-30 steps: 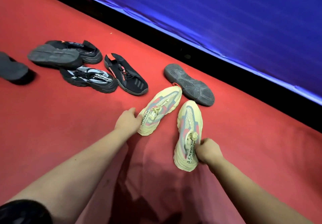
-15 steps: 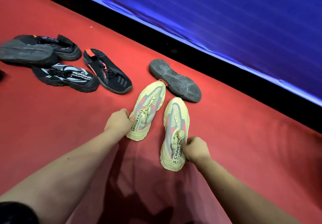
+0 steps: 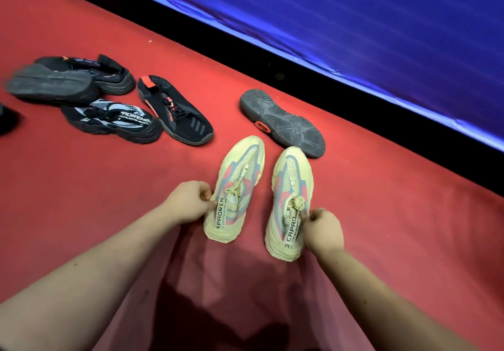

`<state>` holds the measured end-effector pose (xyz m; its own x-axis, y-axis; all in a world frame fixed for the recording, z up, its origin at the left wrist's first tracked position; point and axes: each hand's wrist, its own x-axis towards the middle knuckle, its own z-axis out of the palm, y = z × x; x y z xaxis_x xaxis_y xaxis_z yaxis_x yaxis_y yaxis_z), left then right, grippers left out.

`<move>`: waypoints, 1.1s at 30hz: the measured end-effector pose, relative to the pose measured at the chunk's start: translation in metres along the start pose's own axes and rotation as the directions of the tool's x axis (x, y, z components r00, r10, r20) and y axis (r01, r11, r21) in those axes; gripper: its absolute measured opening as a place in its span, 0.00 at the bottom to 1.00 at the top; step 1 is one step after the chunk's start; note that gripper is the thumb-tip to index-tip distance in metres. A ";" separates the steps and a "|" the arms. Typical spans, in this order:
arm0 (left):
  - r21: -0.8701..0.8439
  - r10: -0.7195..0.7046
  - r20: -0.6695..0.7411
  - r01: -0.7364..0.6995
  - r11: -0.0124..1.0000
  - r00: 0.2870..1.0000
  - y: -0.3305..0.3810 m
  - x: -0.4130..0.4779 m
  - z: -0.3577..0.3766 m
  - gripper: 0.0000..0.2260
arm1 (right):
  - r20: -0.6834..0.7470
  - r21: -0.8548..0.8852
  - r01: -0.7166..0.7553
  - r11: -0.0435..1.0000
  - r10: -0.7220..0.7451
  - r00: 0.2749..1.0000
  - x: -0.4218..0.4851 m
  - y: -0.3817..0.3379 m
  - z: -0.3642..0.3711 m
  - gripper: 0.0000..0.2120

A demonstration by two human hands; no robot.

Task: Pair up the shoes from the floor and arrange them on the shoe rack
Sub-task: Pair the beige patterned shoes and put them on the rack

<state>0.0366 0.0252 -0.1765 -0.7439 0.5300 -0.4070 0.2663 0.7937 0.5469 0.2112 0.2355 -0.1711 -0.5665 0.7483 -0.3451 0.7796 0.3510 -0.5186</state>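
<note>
Two pale yellow sneakers with pink and grey panels lie side by side on the red carpet, toes pointing away from me. My left hand (image 3: 191, 200) grips the outer side of the left yellow sneaker (image 3: 237, 187) near its heel. My right hand (image 3: 321, 229) grips the right yellow sneaker (image 3: 289, 195) at its collar beside the laces. Both soles rest on the floor. No shoe rack is in view.
A grey shoe (image 3: 283, 122) lies sole-up just beyond the yellow pair. To the left are a black knit shoe with orange trim (image 3: 177, 113), a black and grey sneaker (image 3: 114, 120) and two more dark shoes (image 3: 54, 83). A blue wall (image 3: 354, 23) borders the carpet.
Both hands have turned the yellow sneakers from a splayed angle to nearly parallel, closer to each other and to me. The camera view shifted slightly.
</note>
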 end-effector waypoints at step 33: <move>-0.589 -0.072 0.009 0.063 0.806 0.997 -0.016 -0.008 0.029 0.11 | 0.080 -0.020 0.305 0.952 -0.303 0.950 -0.023 -0.055 0.034 0.13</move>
<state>0.0562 0.0167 -0.2036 -0.7559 0.4741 -0.4516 -0.1934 0.4973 0.8457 0.1727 0.1801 -0.1613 -0.7955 0.5591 -0.2334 0.5747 0.5742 -0.5832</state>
